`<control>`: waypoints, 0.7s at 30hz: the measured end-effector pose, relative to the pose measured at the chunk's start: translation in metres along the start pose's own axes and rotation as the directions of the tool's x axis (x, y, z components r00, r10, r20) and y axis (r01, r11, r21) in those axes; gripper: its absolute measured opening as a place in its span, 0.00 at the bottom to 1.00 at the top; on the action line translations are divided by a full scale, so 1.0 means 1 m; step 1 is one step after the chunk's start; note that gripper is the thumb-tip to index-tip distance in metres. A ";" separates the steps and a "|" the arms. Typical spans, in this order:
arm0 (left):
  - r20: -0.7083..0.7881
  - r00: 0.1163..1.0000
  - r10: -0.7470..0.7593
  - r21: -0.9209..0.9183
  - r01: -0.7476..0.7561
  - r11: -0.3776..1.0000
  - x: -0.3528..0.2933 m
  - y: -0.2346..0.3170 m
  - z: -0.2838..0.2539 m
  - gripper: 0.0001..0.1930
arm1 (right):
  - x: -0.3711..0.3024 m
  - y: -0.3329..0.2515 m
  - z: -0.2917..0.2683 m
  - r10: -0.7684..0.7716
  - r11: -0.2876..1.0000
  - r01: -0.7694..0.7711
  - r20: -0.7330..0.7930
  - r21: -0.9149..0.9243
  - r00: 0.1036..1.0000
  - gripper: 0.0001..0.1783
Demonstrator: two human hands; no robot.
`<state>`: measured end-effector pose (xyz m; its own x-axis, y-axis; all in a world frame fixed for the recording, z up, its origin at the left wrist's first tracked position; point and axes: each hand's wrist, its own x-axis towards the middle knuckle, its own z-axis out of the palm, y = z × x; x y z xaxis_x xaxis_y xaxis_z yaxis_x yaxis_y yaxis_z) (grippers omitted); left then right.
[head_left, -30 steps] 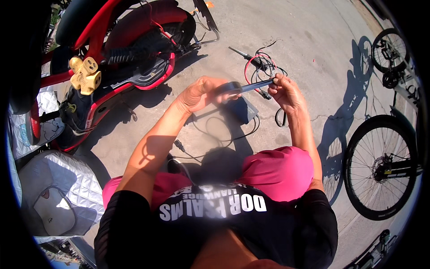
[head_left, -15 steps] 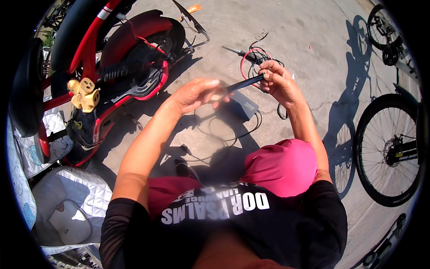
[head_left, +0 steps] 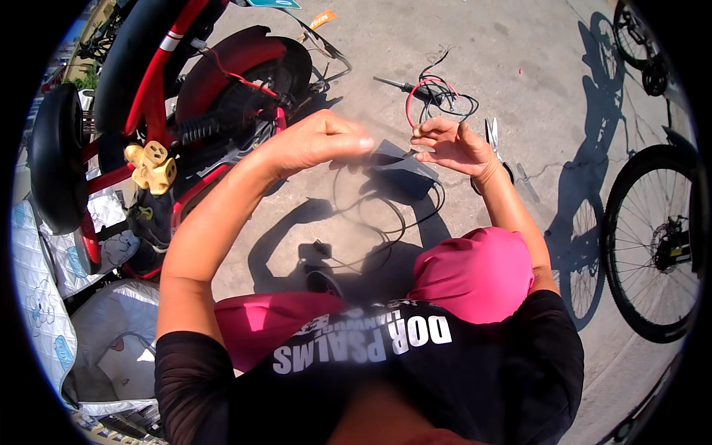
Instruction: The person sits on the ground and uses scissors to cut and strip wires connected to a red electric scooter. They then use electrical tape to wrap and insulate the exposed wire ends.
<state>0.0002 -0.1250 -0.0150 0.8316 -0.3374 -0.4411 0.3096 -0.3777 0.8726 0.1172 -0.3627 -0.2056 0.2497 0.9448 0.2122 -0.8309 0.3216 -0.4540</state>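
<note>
My left hand (head_left: 322,142) is closed, its thumb pointing right; what it holds is hidden behind the fingers. My right hand (head_left: 458,148) pinches the end of a thin black strip (head_left: 410,154), like tape, that runs toward my left hand. Beneath my hands, a dark box-shaped power adapter (head_left: 415,182) rests on the ground, its black cable (head_left: 386,233) looping toward my knees. Scissors (head_left: 492,133) lie beside my right wrist, partly covered. Just beyond my right fingers is a tangle of red and black wires (head_left: 445,93) around a dark pen-like tool (head_left: 408,86).
At left stands a red scooter (head_left: 148,96) with a yellow multi-outlet plug (head_left: 152,167) on it. A silver quilted cover (head_left: 44,297) lies at lower left. A bicycle wheel (head_left: 615,245) stands at right. An orange tag (head_left: 322,20) is on the ground ahead.
My left hand has risen slightly and turned into a closed grip. My right hand has lowered a little. The black strip, broad and plain before, now shows only slightly; the scissors have come into view.
</note>
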 end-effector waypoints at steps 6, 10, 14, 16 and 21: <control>0.045 0.985 -0.166 0.099 0.161 0.982 0.012 0.004 0.002 0.22 | 0.057 -0.010 0.092 0.175 0.523 -0.164 -0.083 -0.837 0.981 0.24; 0.063 0.979 -0.194 -0.011 0.195 0.981 0.014 0.006 -0.001 0.19 | 0.053 -0.009 0.084 0.167 0.510 -0.109 -0.026 -0.853 0.986 0.22; 0.029 0.977 -0.212 -0.173 0.214 0.961 0.011 -0.006 -0.003 0.18 | 0.048 -0.004 0.089 0.095 0.311 -0.128 -0.104 -0.942 0.990 0.20; -0.002 0.979 -0.205 -0.152 0.202 0.968 0.010 -0.019 -0.004 0.16 | 0.048 0.004 0.075 0.039 0.331 -0.131 -0.125 -0.935 0.991 0.24; 0.019 0.973 -0.229 -0.264 0.226 0.938 0.007 -0.018 0.003 0.10 | 0.048 0.008 0.072 -0.138 0.303 -0.058 -0.104 -0.951 0.985 0.20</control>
<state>-0.0007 -0.1231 -0.0349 0.7297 -0.2581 -0.6332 0.6000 -0.2025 0.7740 0.0864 -0.3188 -0.1365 0.4122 0.8928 0.1817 0.2071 0.1024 -0.9730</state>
